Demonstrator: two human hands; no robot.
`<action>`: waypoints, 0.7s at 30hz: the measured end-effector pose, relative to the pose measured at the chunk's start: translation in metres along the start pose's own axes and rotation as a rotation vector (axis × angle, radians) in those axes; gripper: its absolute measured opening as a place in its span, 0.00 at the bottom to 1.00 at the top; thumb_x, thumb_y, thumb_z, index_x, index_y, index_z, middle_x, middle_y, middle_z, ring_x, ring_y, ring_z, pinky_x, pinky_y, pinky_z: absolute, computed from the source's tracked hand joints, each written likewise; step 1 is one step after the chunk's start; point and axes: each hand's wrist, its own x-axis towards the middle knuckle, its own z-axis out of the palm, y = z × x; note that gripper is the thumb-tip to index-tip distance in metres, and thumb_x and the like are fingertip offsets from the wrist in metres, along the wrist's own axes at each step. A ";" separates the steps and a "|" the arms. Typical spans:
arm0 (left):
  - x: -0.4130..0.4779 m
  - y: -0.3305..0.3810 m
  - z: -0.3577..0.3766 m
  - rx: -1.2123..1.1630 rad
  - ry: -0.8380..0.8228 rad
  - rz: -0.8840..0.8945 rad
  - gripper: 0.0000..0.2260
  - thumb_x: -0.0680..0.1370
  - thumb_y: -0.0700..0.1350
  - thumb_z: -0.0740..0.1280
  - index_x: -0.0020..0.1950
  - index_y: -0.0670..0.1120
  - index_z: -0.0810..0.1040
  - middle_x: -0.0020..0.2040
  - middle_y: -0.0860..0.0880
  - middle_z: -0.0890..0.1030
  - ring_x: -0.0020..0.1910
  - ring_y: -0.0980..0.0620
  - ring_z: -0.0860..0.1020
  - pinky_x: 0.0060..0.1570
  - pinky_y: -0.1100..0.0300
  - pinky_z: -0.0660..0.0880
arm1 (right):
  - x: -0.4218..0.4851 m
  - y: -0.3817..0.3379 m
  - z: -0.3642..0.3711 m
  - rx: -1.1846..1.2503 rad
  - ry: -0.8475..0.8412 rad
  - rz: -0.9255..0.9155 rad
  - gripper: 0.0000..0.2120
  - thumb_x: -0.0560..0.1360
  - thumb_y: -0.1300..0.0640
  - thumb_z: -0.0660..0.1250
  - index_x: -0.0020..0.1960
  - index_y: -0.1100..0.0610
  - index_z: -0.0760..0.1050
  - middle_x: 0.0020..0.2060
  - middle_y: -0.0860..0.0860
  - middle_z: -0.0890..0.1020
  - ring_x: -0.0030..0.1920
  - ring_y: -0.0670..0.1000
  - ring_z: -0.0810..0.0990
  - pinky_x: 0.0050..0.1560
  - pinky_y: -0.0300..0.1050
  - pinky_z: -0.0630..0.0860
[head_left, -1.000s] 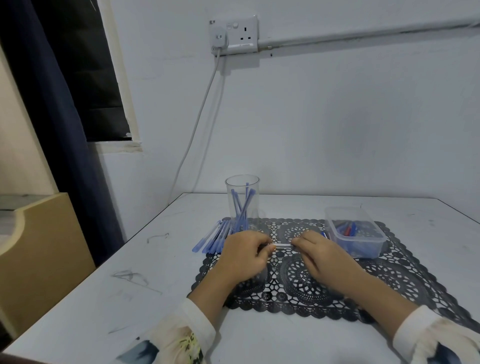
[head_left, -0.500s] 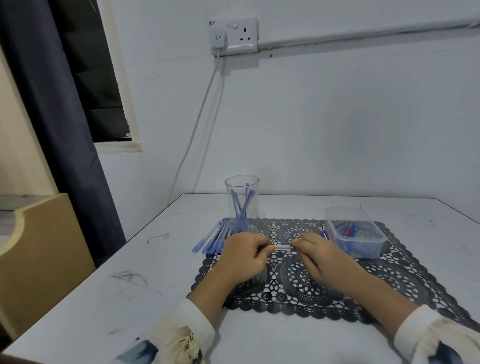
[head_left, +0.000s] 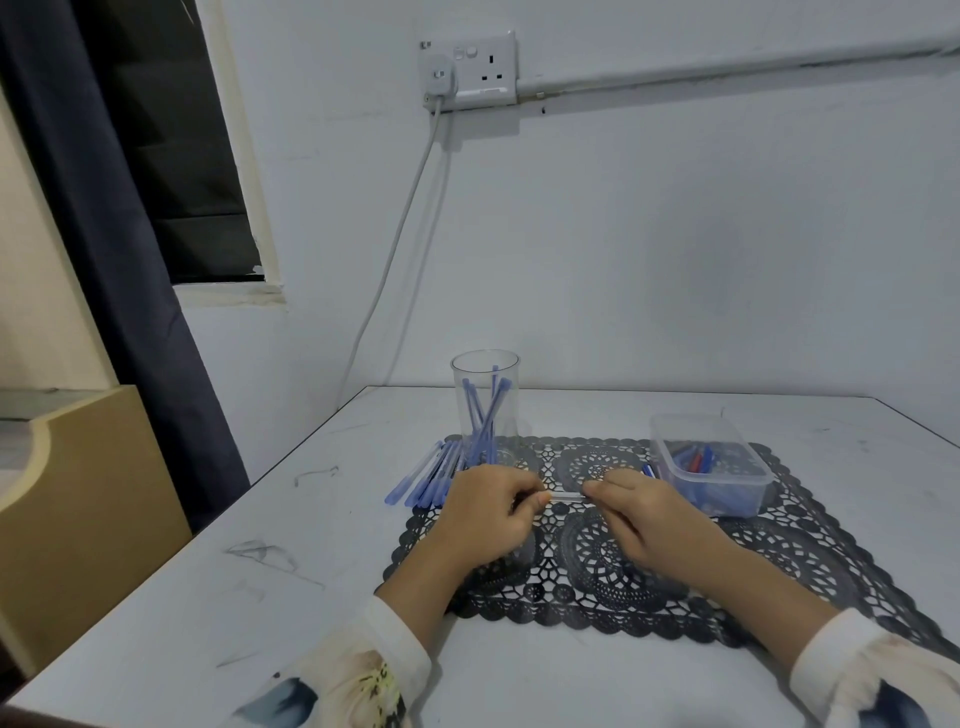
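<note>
Both hands meet over the black lace placemat (head_left: 779, 561) in the middle of the white table. My left hand (head_left: 488, 514) and my right hand (head_left: 639, 512) each pinch one end of a thin clear pen barrel (head_left: 567, 497), held level between them. Only the short middle stretch of the barrel shows; its ends are hidden in my fingers. Behind my left hand stands a clear plastic cup (head_left: 485, 400) with several blue pens upright in it. A row of blue pens (head_left: 426, 475) lies flat just left of the cup.
A clear plastic box (head_left: 709, 470) with blue and red pen parts sits on the mat's far right. The white table (head_left: 260, 597) has pencil scuffs on its left side. A wooden cabinet (head_left: 78, 493) stands left; a cable hangs from the wall socket (head_left: 470, 70).
</note>
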 end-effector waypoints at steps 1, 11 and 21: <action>0.000 0.000 0.000 0.003 0.000 -0.001 0.07 0.76 0.48 0.64 0.45 0.49 0.82 0.34 0.52 0.80 0.32 0.57 0.73 0.33 0.67 0.64 | 0.000 0.001 0.000 -0.004 -0.001 0.001 0.11 0.73 0.61 0.61 0.50 0.61 0.80 0.34 0.47 0.77 0.35 0.38 0.68 0.41 0.27 0.67; 0.002 0.001 0.000 0.032 0.011 -0.046 0.09 0.77 0.49 0.63 0.48 0.50 0.82 0.35 0.52 0.81 0.34 0.55 0.74 0.36 0.61 0.71 | 0.000 0.003 0.004 0.034 -0.013 0.115 0.15 0.79 0.58 0.60 0.64 0.57 0.74 0.41 0.49 0.77 0.41 0.45 0.74 0.47 0.39 0.74; 0.001 0.001 -0.003 0.012 0.061 -0.093 0.10 0.79 0.49 0.62 0.49 0.48 0.82 0.37 0.53 0.81 0.34 0.57 0.72 0.37 0.64 0.67 | -0.002 0.004 -0.001 0.070 0.033 0.238 0.22 0.79 0.61 0.53 0.73 0.56 0.60 0.42 0.48 0.71 0.44 0.45 0.70 0.48 0.37 0.67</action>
